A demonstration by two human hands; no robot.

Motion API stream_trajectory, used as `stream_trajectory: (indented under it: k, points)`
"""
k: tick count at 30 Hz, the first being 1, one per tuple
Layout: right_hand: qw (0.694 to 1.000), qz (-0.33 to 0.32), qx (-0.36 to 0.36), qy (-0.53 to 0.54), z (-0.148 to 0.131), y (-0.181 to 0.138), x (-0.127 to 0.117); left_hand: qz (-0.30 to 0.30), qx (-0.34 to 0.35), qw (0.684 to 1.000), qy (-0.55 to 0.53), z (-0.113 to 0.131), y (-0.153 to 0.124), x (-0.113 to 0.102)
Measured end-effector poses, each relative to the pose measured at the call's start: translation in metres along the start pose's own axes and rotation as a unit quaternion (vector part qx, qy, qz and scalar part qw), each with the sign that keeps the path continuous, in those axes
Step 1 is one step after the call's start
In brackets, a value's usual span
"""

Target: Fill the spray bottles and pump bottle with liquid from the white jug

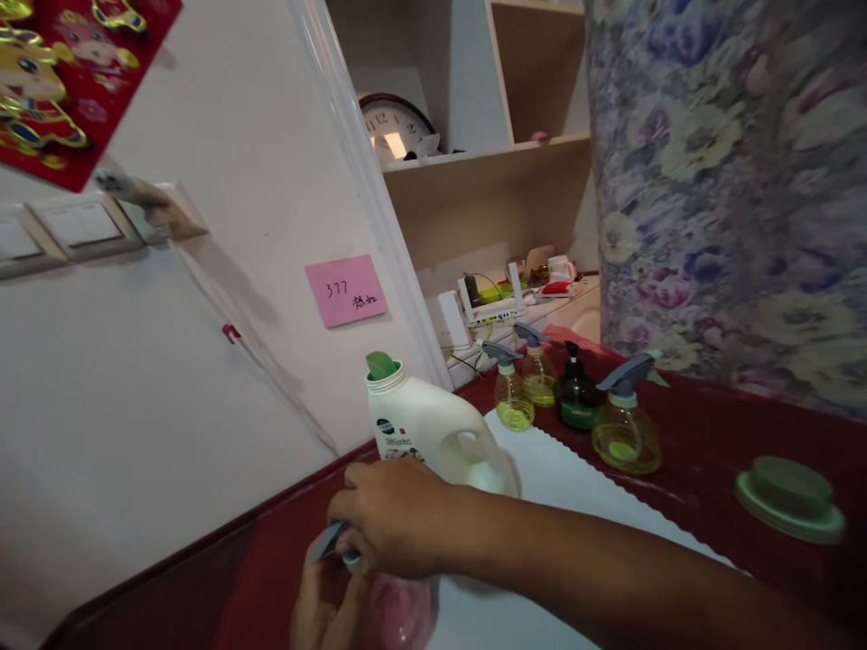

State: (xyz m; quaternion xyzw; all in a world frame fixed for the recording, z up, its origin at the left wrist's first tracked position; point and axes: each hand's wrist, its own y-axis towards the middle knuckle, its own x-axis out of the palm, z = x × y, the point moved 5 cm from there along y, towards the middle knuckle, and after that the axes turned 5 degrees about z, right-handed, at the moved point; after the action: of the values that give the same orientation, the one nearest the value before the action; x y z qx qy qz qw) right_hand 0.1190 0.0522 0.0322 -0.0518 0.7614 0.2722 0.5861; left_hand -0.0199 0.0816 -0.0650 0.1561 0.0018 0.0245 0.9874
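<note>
With the left hand (321,614) cupping the pink translucent spray bottle (399,614), the right hand (393,528) gripping its grey trigger head (331,540) should twist squarely, keeping the bottle upright.

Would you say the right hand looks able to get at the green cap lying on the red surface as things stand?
Probably not at once: the right hand is closed over the pink spray bottle's top, though nothing stands between it and the green cap.
</note>
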Motion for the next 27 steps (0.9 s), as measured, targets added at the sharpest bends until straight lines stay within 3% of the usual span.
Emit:
stream_trajectory:
  k: [5, 12, 21, 27]
  points:
    - [1.0, -0.001, 0.004, 0.01, -0.001, -0.001, -0.003, -0.03, -0.056, 0.998, 0.025, -0.011, 0.006, -0.007]
    - [1.0, 0.006, 0.011, 0.011, 0.0, -0.003, -0.002, -0.076, -0.027, 0.995, 0.065, -0.021, 0.006, -0.01]
    - [1.0, 0.012, 0.009, 0.002, -0.002, -0.003, -0.003, -0.04, -0.039, 0.998, 0.014, -0.011, 0.002, -0.006]
    - [1.0, 0.017, 0.02, 0.008, 0.0, -0.003, -0.001, -0.061, -0.058, 0.996, 0.0, -0.007, 0.002, -0.004]
